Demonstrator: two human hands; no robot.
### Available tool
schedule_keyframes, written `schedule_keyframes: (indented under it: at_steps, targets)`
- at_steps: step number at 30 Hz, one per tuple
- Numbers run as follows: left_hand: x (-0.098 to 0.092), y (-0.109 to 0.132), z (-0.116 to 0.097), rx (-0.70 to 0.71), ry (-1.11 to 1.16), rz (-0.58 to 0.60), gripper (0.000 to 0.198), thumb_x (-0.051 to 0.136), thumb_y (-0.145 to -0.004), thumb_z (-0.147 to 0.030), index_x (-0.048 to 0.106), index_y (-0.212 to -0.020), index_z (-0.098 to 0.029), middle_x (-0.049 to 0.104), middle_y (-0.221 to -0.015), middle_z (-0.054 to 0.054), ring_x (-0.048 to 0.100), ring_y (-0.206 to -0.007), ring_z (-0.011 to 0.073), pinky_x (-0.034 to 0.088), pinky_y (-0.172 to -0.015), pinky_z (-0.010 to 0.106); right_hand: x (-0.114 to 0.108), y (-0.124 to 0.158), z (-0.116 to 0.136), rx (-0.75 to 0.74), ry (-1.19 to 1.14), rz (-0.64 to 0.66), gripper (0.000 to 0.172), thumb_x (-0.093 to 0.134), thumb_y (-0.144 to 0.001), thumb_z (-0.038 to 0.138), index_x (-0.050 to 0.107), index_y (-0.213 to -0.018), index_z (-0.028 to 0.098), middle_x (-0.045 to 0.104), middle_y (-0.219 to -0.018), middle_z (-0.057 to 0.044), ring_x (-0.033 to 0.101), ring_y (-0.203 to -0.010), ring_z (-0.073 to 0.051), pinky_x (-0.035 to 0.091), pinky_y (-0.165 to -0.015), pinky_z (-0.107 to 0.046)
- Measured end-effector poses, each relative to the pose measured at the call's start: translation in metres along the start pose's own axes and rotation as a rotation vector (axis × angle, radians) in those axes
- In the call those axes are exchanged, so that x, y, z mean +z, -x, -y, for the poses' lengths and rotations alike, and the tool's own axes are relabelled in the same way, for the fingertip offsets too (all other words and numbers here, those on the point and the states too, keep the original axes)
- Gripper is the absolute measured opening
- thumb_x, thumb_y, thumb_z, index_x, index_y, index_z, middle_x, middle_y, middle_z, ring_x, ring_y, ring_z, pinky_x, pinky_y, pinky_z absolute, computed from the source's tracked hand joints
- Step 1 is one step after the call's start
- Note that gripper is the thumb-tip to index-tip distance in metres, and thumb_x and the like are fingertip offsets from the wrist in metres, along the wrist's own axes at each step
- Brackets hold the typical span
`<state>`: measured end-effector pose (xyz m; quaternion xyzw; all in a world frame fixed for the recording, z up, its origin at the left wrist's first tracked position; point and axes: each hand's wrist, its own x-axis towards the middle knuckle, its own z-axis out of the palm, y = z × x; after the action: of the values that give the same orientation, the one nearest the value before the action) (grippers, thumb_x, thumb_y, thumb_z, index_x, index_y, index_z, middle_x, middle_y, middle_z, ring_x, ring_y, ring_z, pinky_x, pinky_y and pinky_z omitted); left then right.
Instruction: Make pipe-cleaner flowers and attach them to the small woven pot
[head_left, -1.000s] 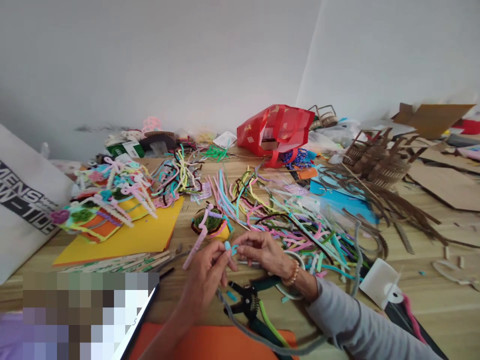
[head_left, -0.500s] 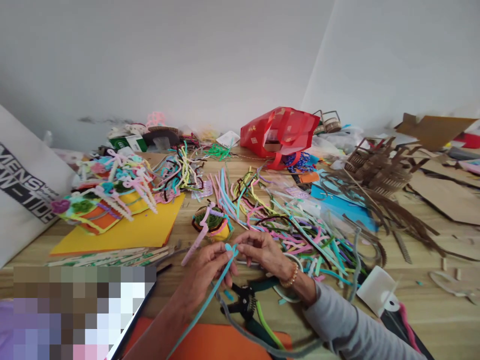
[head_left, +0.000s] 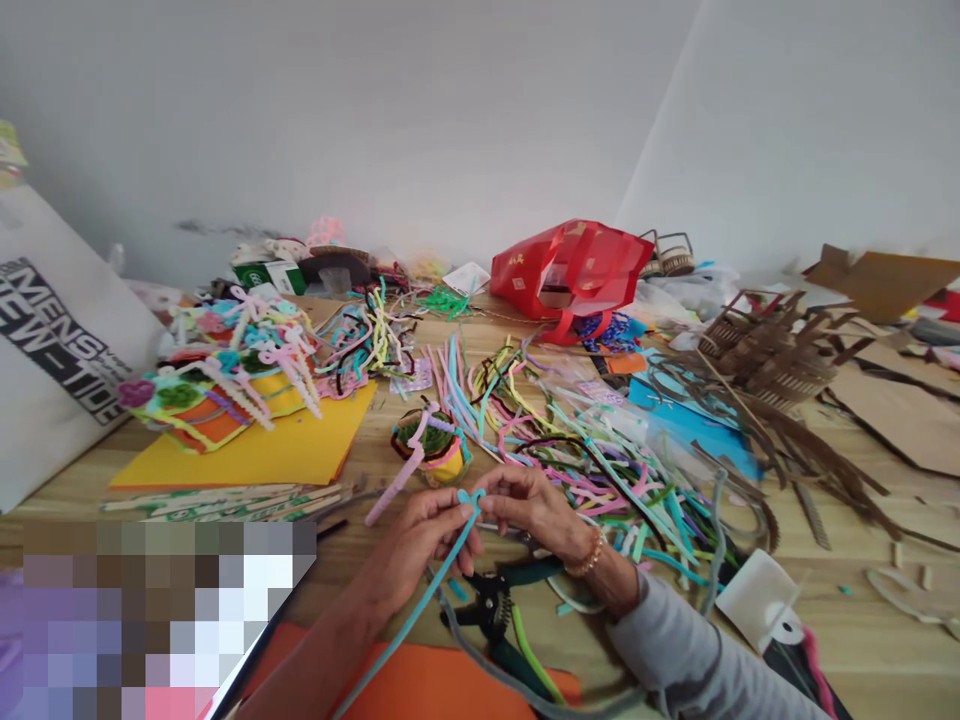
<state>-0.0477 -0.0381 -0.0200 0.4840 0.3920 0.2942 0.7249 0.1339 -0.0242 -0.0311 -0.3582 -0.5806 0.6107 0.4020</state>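
Note:
A light-blue pipe cleaner (head_left: 420,607) is pinched in my left hand (head_left: 429,535), its long tail running down toward the bottom edge. Small loops are bent at its upper end. My right hand (head_left: 529,510), with a beaded bracelet at the wrist, pinches that looped end from the other side. Just beyond my fingers sits a small yellow pot (head_left: 448,463) with green filling and a lilac fuzzy stem leaning out. Under my hands lie dark-handled pliers (head_left: 491,605), partly hidden, and a grey pipe cleaner (head_left: 517,683).
Loose coloured pipe cleaners (head_left: 600,460) cover the middle right. Finished fuzzy pieces rest on yellow sheets (head_left: 172,465) at left, near a white bag (head_left: 60,330). A red bag (head_left: 532,268) lies at the back. Brown woven baskets (head_left: 780,350) stand right; an orange sheet (head_left: 420,660) lies in front.
The looped end of the light-blue pipe cleaner now shows two small loops side by side. Both hands keep their pinch. The whole view has shifted slightly.

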Motion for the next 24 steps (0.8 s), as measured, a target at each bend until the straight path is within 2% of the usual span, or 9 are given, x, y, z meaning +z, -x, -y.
schedule_keyframes:
  at_steps: [3,7,11,14,17,20,22,24]
  targets:
    - [0.002,-0.001,-0.001,0.023,-0.009,0.000,0.023,0.054,-0.085,-0.040,0.060,-0.079,-0.018,0.064,-0.062,-0.001,0.055,-0.045,0.0098,0.039,-0.046,0.021,0.000,0.000,0.003,0.018,-0.013,0.001,0.033,0.072,-0.075,0.044,0.065,-0.086,0.014,0.059,-0.067,0.002,0.050,-0.051,-0.007,0.043,-0.047,-0.017]
    - [0.007,-0.001,-0.004,0.132,-0.205,-0.155,0.021,0.052,-0.084,-0.037,0.053,-0.072,-0.020,0.060,-0.057,-0.003,0.053,-0.042,0.0105,0.040,-0.044,0.021,0.002,0.000,0.002,0.056,0.050,-0.039,0.037,0.069,-0.076,0.051,0.060,-0.082,0.015,0.055,-0.060,0.004,0.047,-0.046,-0.006,0.041,-0.043,-0.017]
    - [0.010,0.001,0.000,0.301,-0.597,-0.323,0.021,0.046,-0.086,-0.027,0.043,-0.065,-0.023,0.055,-0.053,-0.005,0.054,-0.044,0.0118,0.040,-0.046,0.022,0.005,0.001,0.001,0.126,0.131,-0.028,0.046,0.059,-0.080,0.060,0.054,-0.069,0.015,0.050,-0.050,0.005,0.044,-0.042,-0.006,0.037,-0.040,-0.017]
    - [0.012,0.003,0.006,0.477,-0.972,-0.430,0.021,0.044,-0.086,-0.019,0.044,-0.065,-0.022,0.056,-0.054,-0.004,0.056,-0.049,0.0129,0.037,-0.050,0.023,0.008,0.001,0.002,0.141,0.130,-0.015,0.050,0.055,-0.081,0.063,0.053,-0.067,0.015,0.050,-0.051,0.004,0.045,-0.042,-0.006,0.036,-0.041,-0.017]
    - [0.012,0.004,0.012,0.623,-1.237,-0.464,0.018,0.043,-0.087,-0.016,0.049,-0.071,-0.021,0.062,-0.059,-0.001,0.060,-0.053,0.0144,0.036,-0.052,0.024,0.008,0.001,0.001,0.128,0.133,-0.013,0.050,0.054,-0.082,0.063,0.053,-0.067,0.015,0.049,-0.051,0.004,0.045,-0.043,-0.006,0.035,-0.041,-0.017]
    - [0.012,0.003,0.018,0.686,-1.395,-0.468,0.017,0.043,-0.088,-0.015,0.052,-0.075,-0.021,0.064,-0.061,0.001,0.061,-0.054,0.0158,0.035,-0.052,0.025,0.006,0.001,-0.001,0.130,0.133,-0.007,0.049,0.055,-0.081,0.062,0.053,-0.068,0.015,0.049,-0.050,0.005,0.044,-0.042,-0.006,0.034,-0.041,-0.017]
    - [0.012,0.003,0.019,0.677,-1.401,-0.458,0.017,0.044,-0.088,-0.014,0.053,-0.074,-0.021,0.064,-0.062,0.001,0.061,-0.054,0.0166,0.033,-0.052,0.026,0.005,0.001,-0.002,0.137,0.139,-0.006,0.048,0.056,-0.081,0.062,0.053,-0.069,0.015,0.049,-0.051,0.005,0.044,-0.043,-0.006,0.034,-0.041,-0.017]
    - [0.012,0.002,0.017,0.634,-1.300,-0.442,0.017,0.045,-0.087,-0.014,0.052,-0.073,-0.021,0.063,-0.061,0.001,0.060,-0.055,0.0168,0.033,-0.052,0.026,0.004,0.001,-0.002,0.138,0.153,-0.005,0.047,0.057,-0.080,0.061,0.054,-0.070,0.015,0.050,-0.053,0.005,0.045,-0.044,-0.006,0.035,-0.042,-0.017]
